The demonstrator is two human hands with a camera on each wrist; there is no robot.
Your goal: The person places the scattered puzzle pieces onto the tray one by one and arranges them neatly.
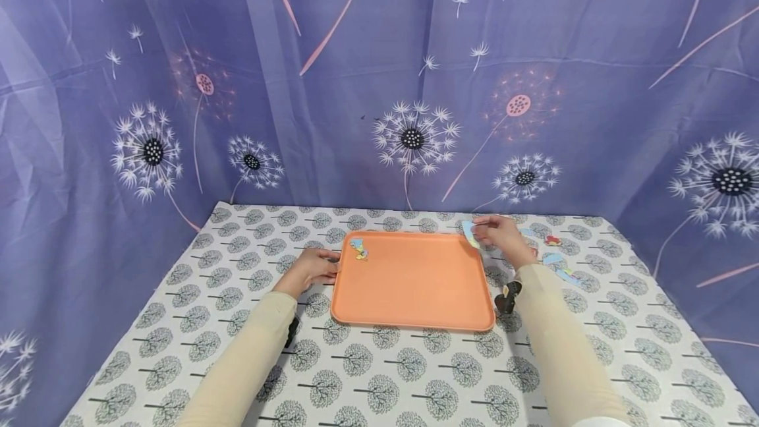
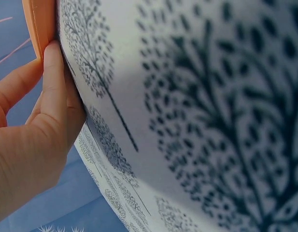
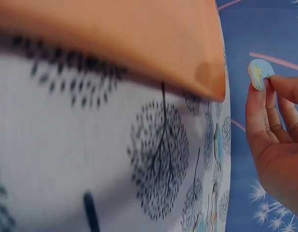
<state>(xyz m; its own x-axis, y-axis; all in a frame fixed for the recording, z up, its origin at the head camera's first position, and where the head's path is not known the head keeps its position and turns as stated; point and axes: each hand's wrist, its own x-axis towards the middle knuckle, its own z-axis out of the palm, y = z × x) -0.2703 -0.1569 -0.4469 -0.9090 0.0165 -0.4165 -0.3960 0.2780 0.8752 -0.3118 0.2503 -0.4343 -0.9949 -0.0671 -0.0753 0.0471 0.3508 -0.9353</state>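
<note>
An orange tray (image 1: pixel 415 282) lies flat on the table. At its left side, my left hand (image 1: pixel 313 267) holds the edge, with the thumb at the rim and the index finger against the outer wall in the left wrist view. Over the tray's far right corner, my right hand (image 1: pixel 501 236) pinches a light-blue puzzle piece (image 3: pixel 259 73) with a yellow patch between thumb and fingertips. A small blue and yellow puzzle cluster (image 1: pixel 359 250) sits in the tray's far left corner.
Several loose puzzle pieces (image 1: pixel 553 259) lie on the table right of the tray, partly behind my right hand and forearm. A red piece (image 1: pixel 553 240) is among them. The tree-print tablecloth (image 1: pixel 379 381) ends at a purple dandelion curtain (image 1: pixel 332 117).
</note>
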